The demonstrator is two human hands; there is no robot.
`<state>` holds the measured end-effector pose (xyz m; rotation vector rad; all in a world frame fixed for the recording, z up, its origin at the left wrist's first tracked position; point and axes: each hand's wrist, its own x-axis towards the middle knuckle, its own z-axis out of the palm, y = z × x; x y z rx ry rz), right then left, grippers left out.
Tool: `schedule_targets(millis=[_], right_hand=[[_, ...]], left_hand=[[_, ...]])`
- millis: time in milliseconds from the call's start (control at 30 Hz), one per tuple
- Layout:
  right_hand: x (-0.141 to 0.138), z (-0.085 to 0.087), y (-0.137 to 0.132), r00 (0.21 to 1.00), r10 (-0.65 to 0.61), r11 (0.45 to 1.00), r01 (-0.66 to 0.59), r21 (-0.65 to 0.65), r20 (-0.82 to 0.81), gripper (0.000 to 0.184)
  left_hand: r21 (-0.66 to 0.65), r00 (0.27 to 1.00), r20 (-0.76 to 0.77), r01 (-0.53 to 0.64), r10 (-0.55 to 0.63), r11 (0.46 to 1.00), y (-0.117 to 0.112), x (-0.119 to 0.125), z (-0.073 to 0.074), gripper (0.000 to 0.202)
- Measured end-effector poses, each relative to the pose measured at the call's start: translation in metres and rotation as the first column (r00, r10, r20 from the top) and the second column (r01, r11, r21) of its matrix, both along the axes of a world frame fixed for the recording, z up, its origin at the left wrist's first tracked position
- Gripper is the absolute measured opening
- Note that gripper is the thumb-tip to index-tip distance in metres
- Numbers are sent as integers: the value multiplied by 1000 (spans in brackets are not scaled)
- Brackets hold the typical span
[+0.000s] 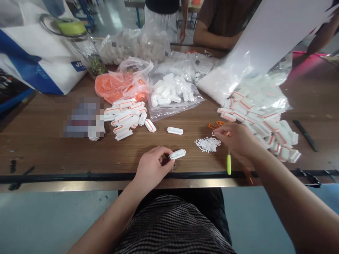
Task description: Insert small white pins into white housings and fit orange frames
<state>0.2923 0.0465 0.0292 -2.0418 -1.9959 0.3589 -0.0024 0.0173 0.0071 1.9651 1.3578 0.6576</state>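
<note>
Two piles of orange-trimmed pieces [124, 118] look finished; your left hand [152, 167] pinches a bare white housing [177, 154], right hand [235, 139] fingers close on small white pins [208, 144].

Matt wood-grain table [53, 148]; glossy clear plastic bags [172, 106]; white plastic housings [127, 118].

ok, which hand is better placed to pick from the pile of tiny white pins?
Right. The right hand is already at the edge of the tiny white pins, fingers pinched there. The left hand sits further away and is occupied holding a white plastic housing.
</note>
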Motion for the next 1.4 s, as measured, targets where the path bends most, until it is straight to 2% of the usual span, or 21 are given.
schedule_targets(millis=[100,233,400,500,600,700,767,900,1000,1167,1400], right_hand=[[16,-5,9,998,-57,996,57,-69,1,20],[9,-6,12,999,-43,996,45,-75,33,23],[6,-4,16,986,104,994,-97,-54,133,19],[14,-6,17,980,161,987,-160,-17,116,22],[19,-8,16,996,76,996,-74,-43,51,21],[14,-5,14,997,-20,996,26,-81,72,20],[8,-3,13,994,-11,997,19,-78,105,19],[4,-2,14,985,84,996,-80,-30,151,19],[10,-5,15,987,106,994,-105,-22,120,19],[15,-8,15,997,4,999,0,-53,78,22],[-2,0,11,981,-87,989,106,-105,171,26]], left_hand=[[-6,1000,-5,-5,5,1000,0,0,0,10],[-2,1000,-10,-15,15,1000,0,0,0,11],[0,1000,-12,-22,22,1000,0,-1,-2,10],[-20,1000,-16,-26,26,999,-1,-1,-2,11],[-27,999,-25,-28,27,999,-1,-1,-1,13],[-16,999,-24,-28,28,999,0,-1,-1,12],[-7,999,-24,-27,26,1000,0,0,-1,11],[-8,999,-25,-24,24,1000,0,-1,-1,11],[-13,999,-24,-29,29,999,-1,-1,-1,12],[-16,1000,-21,-17,17,1000,0,0,-1,11],[-12,1000,-13,-10,10,1000,0,-1,0,12]])
